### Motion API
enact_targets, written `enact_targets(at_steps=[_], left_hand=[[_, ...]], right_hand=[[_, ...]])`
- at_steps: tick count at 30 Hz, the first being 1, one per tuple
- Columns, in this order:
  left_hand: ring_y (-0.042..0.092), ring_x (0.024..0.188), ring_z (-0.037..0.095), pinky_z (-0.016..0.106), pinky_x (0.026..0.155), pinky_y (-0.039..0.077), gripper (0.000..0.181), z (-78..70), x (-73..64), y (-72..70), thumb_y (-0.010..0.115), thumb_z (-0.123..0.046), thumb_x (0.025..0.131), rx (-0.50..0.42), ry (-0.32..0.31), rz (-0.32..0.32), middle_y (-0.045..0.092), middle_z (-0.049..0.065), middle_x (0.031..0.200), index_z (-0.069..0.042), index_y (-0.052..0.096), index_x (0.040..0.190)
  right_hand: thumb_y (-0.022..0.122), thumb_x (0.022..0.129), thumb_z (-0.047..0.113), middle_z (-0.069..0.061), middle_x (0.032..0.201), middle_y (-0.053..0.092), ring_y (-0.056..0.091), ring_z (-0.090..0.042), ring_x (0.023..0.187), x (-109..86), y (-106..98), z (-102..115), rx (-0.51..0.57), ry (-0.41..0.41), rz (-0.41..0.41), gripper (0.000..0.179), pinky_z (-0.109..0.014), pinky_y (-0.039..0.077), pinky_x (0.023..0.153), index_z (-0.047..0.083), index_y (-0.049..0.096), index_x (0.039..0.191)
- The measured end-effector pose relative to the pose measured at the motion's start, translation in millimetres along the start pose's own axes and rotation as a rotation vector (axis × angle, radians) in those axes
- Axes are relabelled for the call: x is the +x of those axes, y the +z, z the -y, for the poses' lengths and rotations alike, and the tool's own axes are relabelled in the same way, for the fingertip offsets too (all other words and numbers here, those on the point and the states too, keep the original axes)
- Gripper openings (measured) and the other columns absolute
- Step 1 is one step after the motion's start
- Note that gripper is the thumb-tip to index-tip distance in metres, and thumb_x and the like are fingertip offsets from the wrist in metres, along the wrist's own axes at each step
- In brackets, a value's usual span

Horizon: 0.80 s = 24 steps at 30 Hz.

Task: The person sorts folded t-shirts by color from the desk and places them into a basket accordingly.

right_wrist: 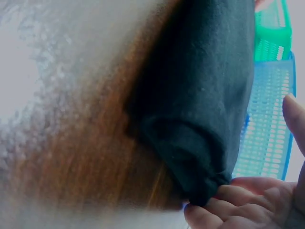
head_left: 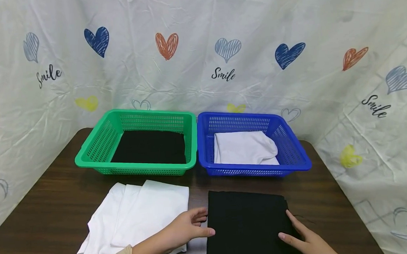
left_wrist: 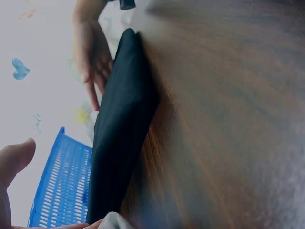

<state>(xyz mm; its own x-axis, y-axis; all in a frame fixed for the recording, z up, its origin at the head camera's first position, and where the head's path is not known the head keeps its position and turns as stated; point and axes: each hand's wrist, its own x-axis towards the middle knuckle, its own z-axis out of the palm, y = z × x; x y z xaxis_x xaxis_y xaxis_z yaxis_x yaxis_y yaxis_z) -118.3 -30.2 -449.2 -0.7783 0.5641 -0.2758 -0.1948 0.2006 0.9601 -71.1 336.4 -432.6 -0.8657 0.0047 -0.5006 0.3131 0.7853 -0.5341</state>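
Observation:
A folded black garment (head_left: 248,225) lies flat on the table in front of me, near the table's front. At its left edge is my left hand (head_left: 187,231), fingers loosely bent and thumb held apart over the cloth's border. My right hand (head_left: 308,241) rests along the opposite edge, thumb over the top of the cloth. In the right wrist view, the right fingertips (right_wrist: 205,214) touch a rolled corner of the black garment (right_wrist: 200,95), while the thumb stands off it. The left wrist view shows the garment's layered side (left_wrist: 124,124) close to the tabletop.
White folded garments (head_left: 142,216) lie left of the black one, partly behind my left forearm. At the back stand a green basket (head_left: 144,170) holding black cloth and a blue basket (head_left: 255,168) holding white cloth (head_left: 243,146). A printed curtain (head_left: 190,19) hangs behind the table.

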Motion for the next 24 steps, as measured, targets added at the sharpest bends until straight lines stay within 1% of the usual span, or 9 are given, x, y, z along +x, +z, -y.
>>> enact_targets(at_steps=[3,6,9,11,14,18,21,23,24], left_hand=[[0.049,0.135,0.041,0.053,0.109,0.045,0.073,1.1,1.5,1.1,0.074,-0.021,0.089,-0.037,-0.008,-0.012,0.049,0.026,0.147,0.011,0.039,0.145],[0.051,0.134,0.04,0.049,0.106,0.049,0.072,1.4,2.1,1.4,0.073,-0.02,0.09,-0.076,-0.023,-0.024,0.049,0.027,0.146,0.012,0.039,0.145],[0.051,0.134,0.04,0.048,0.106,0.049,0.071,0.5,2.0,1.2,0.073,-0.019,0.09,-0.117,-0.039,-0.037,0.05,0.028,0.145,0.013,0.039,0.144],[0.051,0.134,0.04,0.048,0.107,0.048,0.072,0.7,2.9,1.0,0.073,-0.018,0.089,-0.141,-0.045,-0.045,0.05,0.028,0.145,0.013,0.039,0.144],[0.05,0.135,0.041,0.05,0.11,0.045,0.071,0.5,3.5,1.9,0.072,-0.017,0.089,-0.174,-0.051,-0.062,0.05,0.029,0.144,0.015,0.039,0.143],[0.049,0.135,0.042,0.052,0.112,0.043,0.069,1.1,4.7,2.8,0.072,-0.017,0.089,-0.196,-0.053,-0.091,0.052,0.03,0.142,0.016,0.041,0.141],[0.05,0.135,0.041,0.05,0.111,0.044,0.068,2.2,6.2,2.8,0.071,-0.018,0.089,-0.207,-0.054,-0.111,0.053,0.03,0.141,0.016,0.042,0.14],[0.052,0.133,0.04,0.048,0.109,0.046,0.067,2.5,6.9,3.3,0.071,-0.018,0.089,-0.227,-0.057,-0.124,0.054,0.03,0.14,0.017,0.042,0.14],[0.053,0.132,0.039,0.047,0.108,0.047,0.067,2.6,7.6,3.6,0.071,-0.018,0.09,-0.234,-0.057,-0.131,0.054,0.031,0.139,0.017,0.042,0.139]], right_hand=[[0.052,0.097,0.056,-0.036,0.154,0.023,0.027,-0.058,0.14,-1.8,-3,1,0.028,0.016,-0.022,0.092,-0.068,0.04,0.1,0.002,0.01,0.159],[0.052,0.096,0.059,-0.031,0.155,0.028,0.033,-0.052,0.141,-3.5,-6,3,0.043,0.029,-0.063,0.091,-0.062,0.044,0.102,0.0,0.019,0.157],[0.051,0.096,0.06,-0.029,0.153,0.034,0.042,-0.049,0.137,-3.0,-9,4,0.057,0.042,-0.102,0.088,-0.055,0.05,0.1,-0.003,0.029,0.154],[0.05,0.096,0.061,-0.028,0.152,0.038,0.045,-0.049,0.135,-2.5,-11,4,0.073,0.061,-0.119,0.087,-0.054,0.052,0.097,-0.003,0.033,0.152],[0.051,0.096,0.061,-0.028,0.15,0.042,0.048,-0.046,0.134,-1.0,-13,2,0.174,0.087,-0.139,0.085,-0.05,0.055,0.096,-0.004,0.038,0.15],[0.051,0.101,0.05,-0.027,0.15,0.044,0.056,-0.034,0.131,1.2,-16,-4,0.389,0.085,-0.126,0.075,-0.038,0.057,0.095,-0.007,0.038,0.148],[0.047,0.104,0.043,-0.028,0.15,0.043,0.059,-0.028,0.128,5.1,-18,-11,0.494,0.059,-0.077,0.071,-0.038,0.056,0.098,-0.011,0.035,0.148],[0.042,0.106,0.044,-0.029,0.151,0.04,0.058,-0.024,0.128,8.1,-20,-14,0.53,0.051,-0.032,0.072,-0.039,0.054,0.101,-0.013,0.031,0.148],[0.039,0.107,0.045,-0.03,0.153,0.038,0.056,-0.026,0.13,9.6,-21,-15,0.536,0.042,-0.006,0.073,-0.042,0.053,0.103,-0.014,0.029,0.149]])
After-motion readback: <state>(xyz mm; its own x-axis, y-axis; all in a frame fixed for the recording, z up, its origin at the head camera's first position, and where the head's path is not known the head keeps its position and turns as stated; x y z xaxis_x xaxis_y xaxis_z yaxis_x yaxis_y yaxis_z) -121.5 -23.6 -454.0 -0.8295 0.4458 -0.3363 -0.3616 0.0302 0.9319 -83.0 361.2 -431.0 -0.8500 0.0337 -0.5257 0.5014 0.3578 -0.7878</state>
